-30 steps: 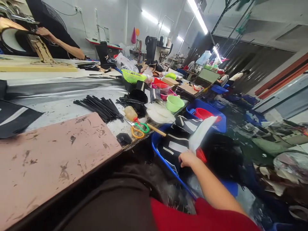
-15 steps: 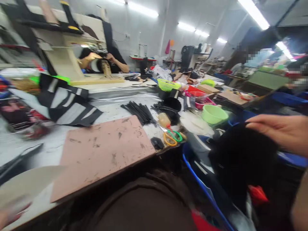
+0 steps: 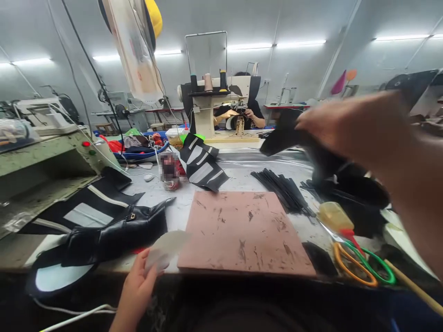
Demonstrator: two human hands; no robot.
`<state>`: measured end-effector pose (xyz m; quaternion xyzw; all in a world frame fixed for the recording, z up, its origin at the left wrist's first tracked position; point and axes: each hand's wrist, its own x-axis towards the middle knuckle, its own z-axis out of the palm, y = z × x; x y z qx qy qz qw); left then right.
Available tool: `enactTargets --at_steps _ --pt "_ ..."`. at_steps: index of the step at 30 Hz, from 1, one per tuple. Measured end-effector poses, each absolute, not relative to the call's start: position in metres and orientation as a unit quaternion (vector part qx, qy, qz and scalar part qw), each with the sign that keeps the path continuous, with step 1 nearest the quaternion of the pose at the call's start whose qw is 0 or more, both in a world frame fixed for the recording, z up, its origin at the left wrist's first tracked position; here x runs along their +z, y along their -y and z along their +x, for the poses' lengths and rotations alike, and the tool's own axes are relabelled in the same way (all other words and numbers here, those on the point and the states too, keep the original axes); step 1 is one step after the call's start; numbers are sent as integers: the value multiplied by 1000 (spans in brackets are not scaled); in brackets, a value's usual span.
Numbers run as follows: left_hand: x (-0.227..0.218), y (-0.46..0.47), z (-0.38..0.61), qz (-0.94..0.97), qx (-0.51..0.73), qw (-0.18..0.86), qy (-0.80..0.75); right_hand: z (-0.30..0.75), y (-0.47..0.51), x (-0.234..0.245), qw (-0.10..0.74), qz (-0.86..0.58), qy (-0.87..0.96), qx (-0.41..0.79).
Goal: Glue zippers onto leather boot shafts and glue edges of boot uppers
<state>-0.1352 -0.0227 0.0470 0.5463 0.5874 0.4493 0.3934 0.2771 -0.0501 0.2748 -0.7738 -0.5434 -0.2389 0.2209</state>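
One pale rounded piece (image 3: pixel 169 245) is pinched in the left hand (image 3: pixel 139 283); the right hand (image 3: pixel 356 122) grips a black piece (image 3: pixel 283 133) above the worktop (image 3: pixel 240 177).

No lettering legible; small orange mark on hanging plastic bag (image 3: pixel 133 57), left of sewing machine (image 3: pixel 204 110), unreadable

Past my left fingers (image 3: pixel 151 279) I see the desk (image 3: pixel 238 177), and farther off a grey wall (image 3: pixel 297 18) crossed by lit tubes (image 3: pixel 301 43).
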Motion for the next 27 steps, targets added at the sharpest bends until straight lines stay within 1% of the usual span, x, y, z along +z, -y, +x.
enactTargets --at_steps 1,2,3,5,7,9,11,12,14,16,17,18,20,23,25,27 --pt "44 25 -133 531 472 391 -585 258 40 258 123 -745 607 -248" --pt "41 27 -130 519 490 388 -583 238 32 237 41 -713 661 -229" --pt "38 29 -127 510 501 390 -580 218 25 211 -4 -693 692 -205" --pt "33 29 -119 498 508 407 -573 183 20 155 -36 -645 752 -126" --pt "32 28 -109 485 512 444 -553 156 25 103 -31 -615 787 -40" --pt "33 27 -96 470 509 495 -525 139 37 65 8 -611 791 33" --pt "34 25 -79 470 501 534 -493 131 50 44 87 -625 766 126" --pt "34 24 -69 487 494 539 -478 131 55 39 145 -628 741 189" --pt "33 21 -48 576 464 517 -431 137 61 35 300 -612 648 340" --pt "30 17 -28 717 408 464 -323 148 64 38 440 -565 511 476" --pt "28 14 -20 783 371 431 -252 155 66 41 478 -544 448 524" --pt "27 12 -13 833 336 399 -186 163 68 44 494 -535 401 555" --pt "24 7 -4 892 283 335 -107 177 75 49 481 -545 355 588" --pt "21 3 1 934 226 263 -88 192 90 49 464 -587 300 592" --pt "18 2 2 945 201 248 -75 195 98 45 473 -604 244 593" --pt "16 2 1 937 217 262 -74 194 101 41 502 -596 198 595"
